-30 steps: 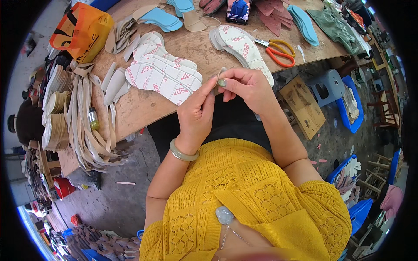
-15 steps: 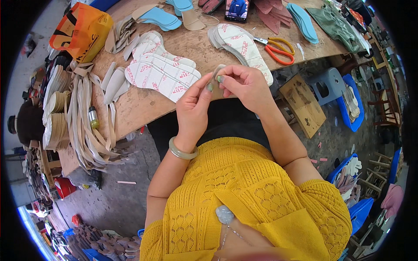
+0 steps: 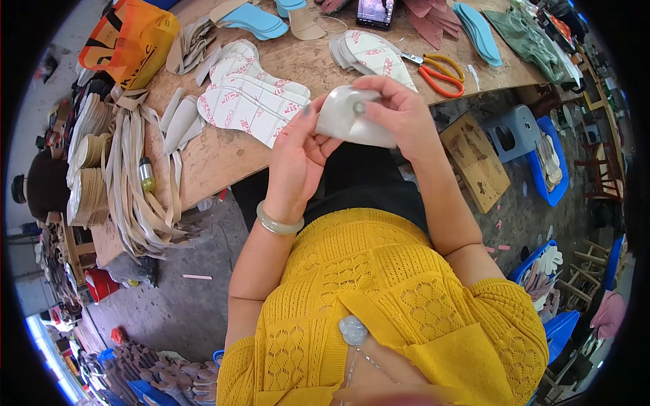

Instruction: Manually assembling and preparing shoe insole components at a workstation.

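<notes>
A glossy off-white curved sheet piece [image 3: 342, 118] is held up over the table's front edge. My right hand [image 3: 409, 122] is closed on its right part, thumb pressed on the shiny face and fingers behind. At the piece's left edge, my left hand [image 3: 294, 159] pinches it, its fingertips partly hidden. Left of my hands lie overlapping white insole-shaped sheets [image 3: 250, 108] with red print. Beyond the held piece rests another small stack of printed insole sheets [image 3: 372, 54]. Scissors [image 3: 443, 76] with orange and yellow handles lie beside that stack.
Long beige strips [image 3: 125, 176] drape over the table's left side near a small bottle [image 3: 146, 174]. An orange bag [image 3: 128, 44], blue insoles [image 3: 254, 21] and a phone [image 3: 374, 13] sit farther back. A wooden stool [image 3: 474, 162] and grey-blue stool [image 3: 511, 135] stand right.
The piece, earlier a thin edge between my fingertips, now shows its broad glossy face. My right hand has turned and wraps it; my left hand has opened slightly and moved a little left.
</notes>
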A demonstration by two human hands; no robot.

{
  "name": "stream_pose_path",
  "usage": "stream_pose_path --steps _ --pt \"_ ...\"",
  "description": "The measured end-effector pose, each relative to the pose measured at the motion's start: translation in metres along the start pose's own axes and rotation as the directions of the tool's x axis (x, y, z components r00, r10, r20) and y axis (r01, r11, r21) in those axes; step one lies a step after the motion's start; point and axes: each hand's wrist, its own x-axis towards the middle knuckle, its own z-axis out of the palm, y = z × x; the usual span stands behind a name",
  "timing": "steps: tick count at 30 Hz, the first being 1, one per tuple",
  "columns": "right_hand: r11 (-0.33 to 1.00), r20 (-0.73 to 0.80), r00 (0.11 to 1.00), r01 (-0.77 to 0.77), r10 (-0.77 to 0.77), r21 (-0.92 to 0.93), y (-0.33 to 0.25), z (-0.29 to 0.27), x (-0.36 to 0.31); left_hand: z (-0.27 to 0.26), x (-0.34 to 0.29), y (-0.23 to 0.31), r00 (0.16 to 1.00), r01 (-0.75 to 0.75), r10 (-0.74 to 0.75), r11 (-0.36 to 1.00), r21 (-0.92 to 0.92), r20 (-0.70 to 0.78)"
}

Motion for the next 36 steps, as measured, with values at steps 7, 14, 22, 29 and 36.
stream_pose_path --steps 7,14,22,29,36 --pt "0.989 -0.246 0.961 0.141 -0.124 0.053 0.004 0.012 0.000 0.002 -0.004 -0.010 0.998 -0.055 0.057 0.996 -0.067 0.040" --pt "0.994 -0.217 0.970 0.112 -0.113 -0.014 0.012 0.013 -0.002 -0.006 0.001 -0.019 0.969 -0.217 0.238 0.946 0.243 -0.062" --pt "0.551 0.031 0.748 0.516 -0.663 -0.655 -0.002 0.030 -0.007 -0.005 0.003 -0.020 0.913 -0.346 0.406 0.826 0.446 -0.044" --pt "0.688 -0.023 0.841 0.427 -0.541 -0.587 0.001 0.042 -0.009 -0.011 0.000 -0.031 0.877 -0.410 0.479 0.692 0.594 0.048" --pt "0.672 -0.036 0.825 0.433 -0.564 -0.601 0.001 0.045 -0.010 -0.009 -0.002 -0.030 0.795 -0.445 0.587 0.395 0.804 0.152"
